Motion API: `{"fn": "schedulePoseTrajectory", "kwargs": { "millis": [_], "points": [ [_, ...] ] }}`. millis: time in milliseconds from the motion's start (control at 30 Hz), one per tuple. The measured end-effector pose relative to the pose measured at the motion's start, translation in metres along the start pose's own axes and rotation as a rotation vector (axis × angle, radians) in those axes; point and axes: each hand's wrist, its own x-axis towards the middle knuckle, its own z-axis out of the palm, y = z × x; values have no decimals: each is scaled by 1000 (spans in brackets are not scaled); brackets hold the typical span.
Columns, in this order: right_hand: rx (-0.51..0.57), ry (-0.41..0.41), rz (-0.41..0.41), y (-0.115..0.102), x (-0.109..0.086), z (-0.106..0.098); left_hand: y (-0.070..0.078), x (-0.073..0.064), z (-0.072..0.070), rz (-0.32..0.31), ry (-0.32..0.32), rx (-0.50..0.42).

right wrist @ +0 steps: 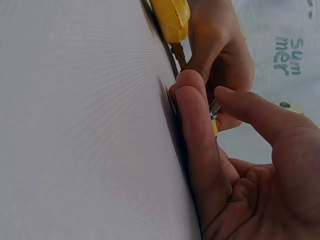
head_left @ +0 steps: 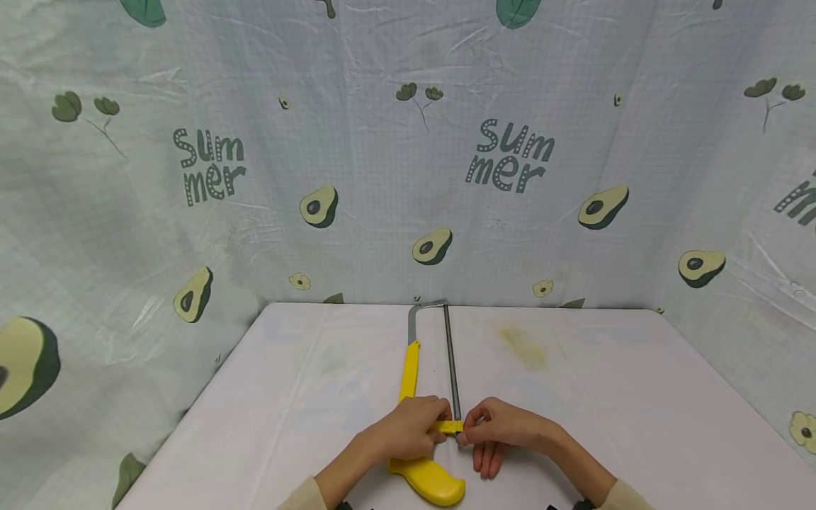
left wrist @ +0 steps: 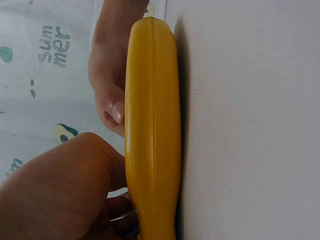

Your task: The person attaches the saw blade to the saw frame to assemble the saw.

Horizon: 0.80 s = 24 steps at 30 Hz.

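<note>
A hacksaw point(head_left: 410, 368) lies on the table, its yellow handle point(head_left: 433, 483) toward me and its grey metal frame bow at the far end. The long dark blade point(head_left: 452, 365) runs along its right side down to a yellow end piece point(head_left: 448, 426). My left hand point(head_left: 414, 428) grips the saw's yellow body just above the handle, fingers by that end piece. With thumb and forefinger, my right hand point(head_left: 503, 427) pinches the small metal fitting point(right wrist: 214, 108) at the blade's near end; its other fingers extend along the tabletop. In the left wrist view the handle point(left wrist: 152, 120) covers part of both hands.
The pale table point(head_left: 586, 397) spreads out on both sides of the saw, with a faint yellowish stain point(head_left: 524, 347) at the right of the blade. A curtain point(head_left: 382, 156) printed with avocados hangs behind it and along the sides.
</note>
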Motion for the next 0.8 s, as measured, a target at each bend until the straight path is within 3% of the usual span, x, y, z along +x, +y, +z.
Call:
{"fn": "schedulePoseTrajectory", "kwargs": {
  "millis": [800],
  "points": [
    [-18, 7, 2, 2, -3, 0, 4, -1, 5, -3, 14, 15]
  ]
}}
